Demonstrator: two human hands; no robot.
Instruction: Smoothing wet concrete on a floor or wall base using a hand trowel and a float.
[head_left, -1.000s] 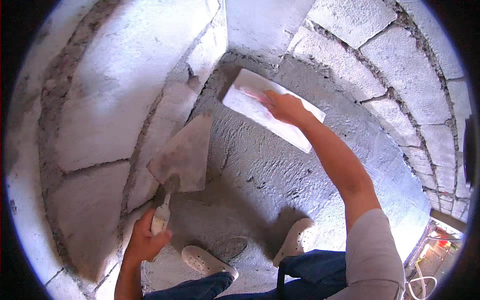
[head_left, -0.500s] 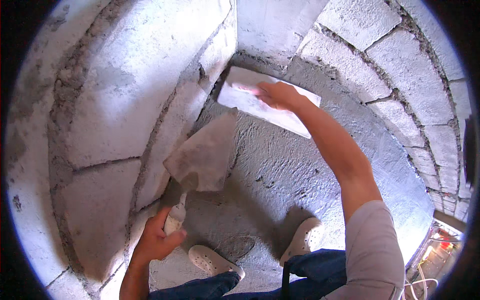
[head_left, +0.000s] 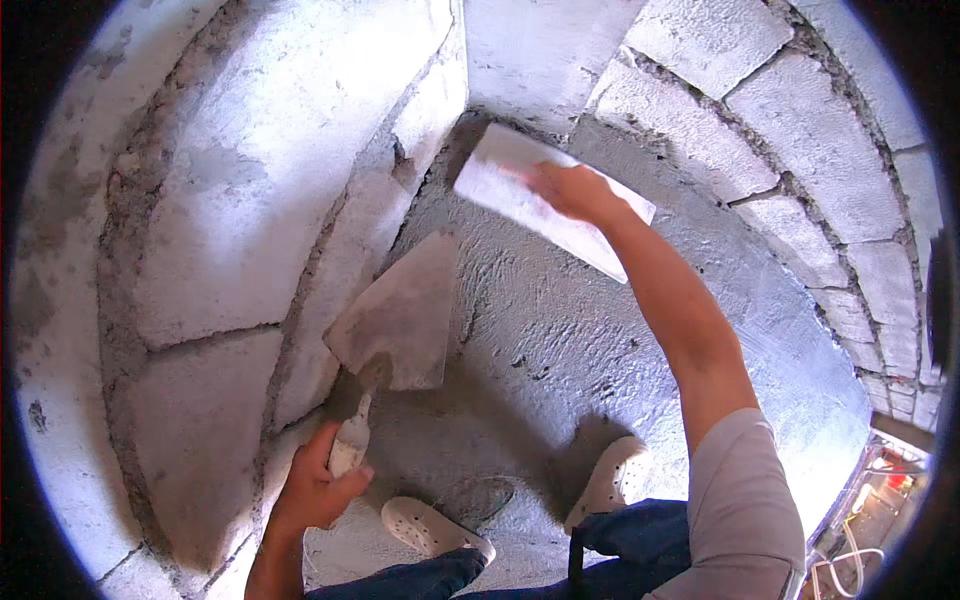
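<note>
Apparently a smoothing pass on the grey mortar. On my feed, fingers of the right hand curl over the white float, handle blurred; it seems flat near the wall corner. Fingers of the left hand wrap the trowel by its handle. Next move, I'd judge, calls for even, light pressure. No readable labels.

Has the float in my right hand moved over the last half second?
Yes. Judged against the pale wall on the left, the float has shifted to the right, leaving a wider gap beside that wall.
</note>
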